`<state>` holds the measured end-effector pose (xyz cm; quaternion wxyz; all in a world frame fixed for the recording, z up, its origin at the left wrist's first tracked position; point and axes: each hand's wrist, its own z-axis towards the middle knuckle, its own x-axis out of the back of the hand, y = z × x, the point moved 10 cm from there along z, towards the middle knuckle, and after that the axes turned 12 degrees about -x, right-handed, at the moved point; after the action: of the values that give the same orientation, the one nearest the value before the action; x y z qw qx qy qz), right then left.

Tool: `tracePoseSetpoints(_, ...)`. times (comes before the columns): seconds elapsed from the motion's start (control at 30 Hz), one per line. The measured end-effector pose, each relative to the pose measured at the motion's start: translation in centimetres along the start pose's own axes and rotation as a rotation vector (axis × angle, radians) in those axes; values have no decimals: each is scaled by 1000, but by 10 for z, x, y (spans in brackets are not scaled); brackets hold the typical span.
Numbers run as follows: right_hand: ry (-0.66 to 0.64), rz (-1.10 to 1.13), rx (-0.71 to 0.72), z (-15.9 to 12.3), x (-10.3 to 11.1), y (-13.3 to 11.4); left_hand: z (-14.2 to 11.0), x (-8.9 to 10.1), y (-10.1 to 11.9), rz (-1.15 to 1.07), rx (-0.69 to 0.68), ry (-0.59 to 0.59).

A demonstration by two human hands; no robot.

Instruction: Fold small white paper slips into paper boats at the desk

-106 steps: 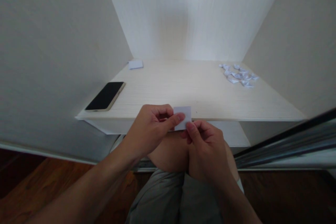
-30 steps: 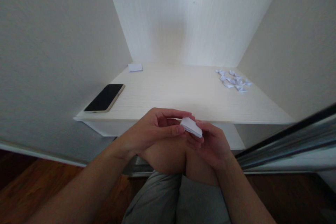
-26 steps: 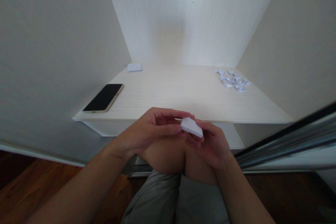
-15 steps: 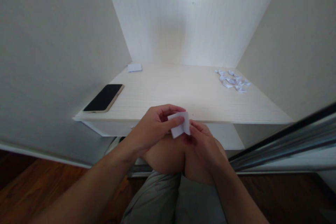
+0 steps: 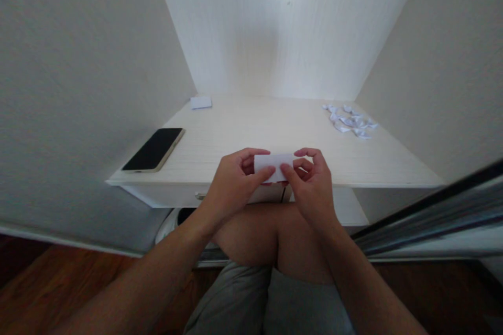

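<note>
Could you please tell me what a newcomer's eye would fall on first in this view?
Probably the small white paper, held near the middle between the left hand and the right hand. Next, perhaps, the black-screened phone lying on the left of the desk, and the cluster of white pieces toward the back right.

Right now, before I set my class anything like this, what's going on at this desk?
A seated person is holding a small white piece of paper between the left hand and the right hand, with both thumbs against it. On the desk, a phone with a dark screen lies at the left, more white paper sits in the back left corner, and a loose group of small white bits lies toward the back right.
</note>
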<state>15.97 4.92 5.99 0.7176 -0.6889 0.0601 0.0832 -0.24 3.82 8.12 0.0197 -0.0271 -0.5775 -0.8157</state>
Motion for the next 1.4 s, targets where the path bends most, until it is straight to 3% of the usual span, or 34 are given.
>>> tracePoseSetpoints(0.07, 2, -150, 54, 11, -2, -6, 7, 1, -14, -79, 23, 38)
tracePoseSetpoints(0.2, -93, -734, 317, 36, -22, -20, 39, 8, -36, 32, 22, -6)
tracePoseSetpoints(0.3, -261, -1021, 510, 54, -40, -13, 68, 23, -54, 252, 30, -43)
tracePoseSetpoints(0.4, -461, -1154, 571, 70, -52, 6, 87, 39, -52, 639, -84, -81)
tracePoseSetpoints(0.5, -591, -1182, 600, 83, -60, 18, 92, 46, -46, 879, -197, -152)
tracePoseSetpoints(0.67, -764, -1072, 653, 106, -75, 19, 94, 73, -56, 829, -90, -67)
tracePoseSetpoints(0.83, -935, -923, 645, 125, -86, 18, 101, 84, -61, 768, -21, 7)
tracePoseSetpoints(0.93, -944, -841, 630, 132, -87, 17, 104, 91, -67, 659, 42, 49)
tracePoseSetpoints(1.1, -898, -876, 746, 128, -88, 20, 105, 101, -74, 617, 97, 103)
tracePoseSetpoints(1.2, -902, -889, 769, 126, -85, 23, 103, 98, -70, 688, 57, 110)
tracePoseSetpoints(1.4, -909, -849, 676, 133, -82, 23, 96, 90, -60, 814, -38, 107)
